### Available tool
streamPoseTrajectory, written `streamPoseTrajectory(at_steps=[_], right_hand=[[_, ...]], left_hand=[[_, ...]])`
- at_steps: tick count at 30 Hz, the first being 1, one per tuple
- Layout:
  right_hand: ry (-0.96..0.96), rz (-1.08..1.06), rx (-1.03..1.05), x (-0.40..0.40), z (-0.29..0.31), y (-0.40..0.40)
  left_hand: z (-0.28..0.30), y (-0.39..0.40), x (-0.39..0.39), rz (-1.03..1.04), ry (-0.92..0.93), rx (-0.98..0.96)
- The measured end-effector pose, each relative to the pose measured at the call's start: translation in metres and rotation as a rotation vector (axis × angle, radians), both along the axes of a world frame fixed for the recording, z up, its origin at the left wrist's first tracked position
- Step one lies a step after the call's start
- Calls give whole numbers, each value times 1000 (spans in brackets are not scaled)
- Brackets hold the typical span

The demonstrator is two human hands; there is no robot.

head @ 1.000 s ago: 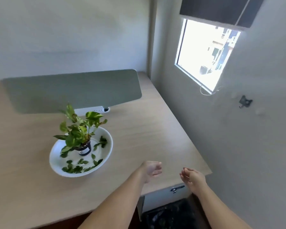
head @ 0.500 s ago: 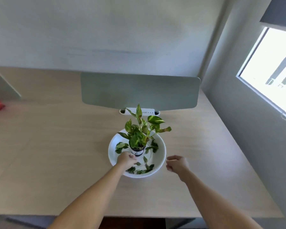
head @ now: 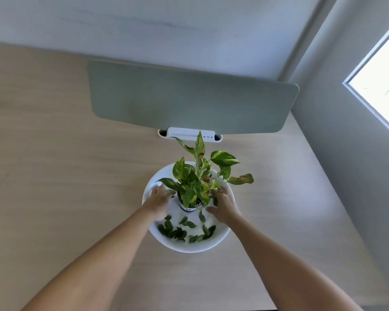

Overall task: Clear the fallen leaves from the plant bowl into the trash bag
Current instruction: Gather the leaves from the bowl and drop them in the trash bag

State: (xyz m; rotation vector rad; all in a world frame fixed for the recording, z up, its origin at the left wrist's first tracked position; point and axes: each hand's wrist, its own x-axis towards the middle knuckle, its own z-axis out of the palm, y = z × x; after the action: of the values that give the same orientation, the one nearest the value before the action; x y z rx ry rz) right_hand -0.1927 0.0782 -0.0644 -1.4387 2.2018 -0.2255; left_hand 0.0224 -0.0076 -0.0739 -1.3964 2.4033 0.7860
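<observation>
One white bowl (head: pixel 190 245), one potted plant (head: pixel 197 182), left hand (head: pixel 158 203) and right hand (head: pixel 222 206) inside, grips unclear

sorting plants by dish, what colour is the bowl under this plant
White, plain, no pattern; the bowl shows best in the head view.

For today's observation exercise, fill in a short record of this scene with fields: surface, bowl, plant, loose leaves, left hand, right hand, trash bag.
surface: wooden desk
bowl: white bowl, on the desk
plant: potted plant, upright inside the bowl
loose leaves: fallen leaves, mostly at the bowl's near side
left hand: left hand, in the bowl, left of the pot
right hand: right hand, in the bowl, right of the pot
trash bag: not in view
</observation>
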Motion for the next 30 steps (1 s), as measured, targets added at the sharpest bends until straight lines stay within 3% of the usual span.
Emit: streamPoseTrajectory(at_steps=[3,6,11,14,19,23,25,30], right_hand=[[96,121,87,-3,-17,-19],[107,138,142,2,-29,-24],[23,22,-68,13,-33,-4],[-58,-75,-79,11,-27,6],[-220,-336,-146,9,-10,17],[-418,-604,-224,1,5,37],[-548,-701,-252,-6,11,50],[-896,-872,-382,-39,28,97]], left_hand=[[-11,1,-3,-43,-71,-83],[-19,6,-4,32,7,-207],[-22,15,0,61,46,-262],[-20,20,5,148,125,-262],[-10,24,8,619,483,74],[3,33,4,959,774,638],[10,43,-1,998,801,816],[28,84,-35,875,795,1075]])
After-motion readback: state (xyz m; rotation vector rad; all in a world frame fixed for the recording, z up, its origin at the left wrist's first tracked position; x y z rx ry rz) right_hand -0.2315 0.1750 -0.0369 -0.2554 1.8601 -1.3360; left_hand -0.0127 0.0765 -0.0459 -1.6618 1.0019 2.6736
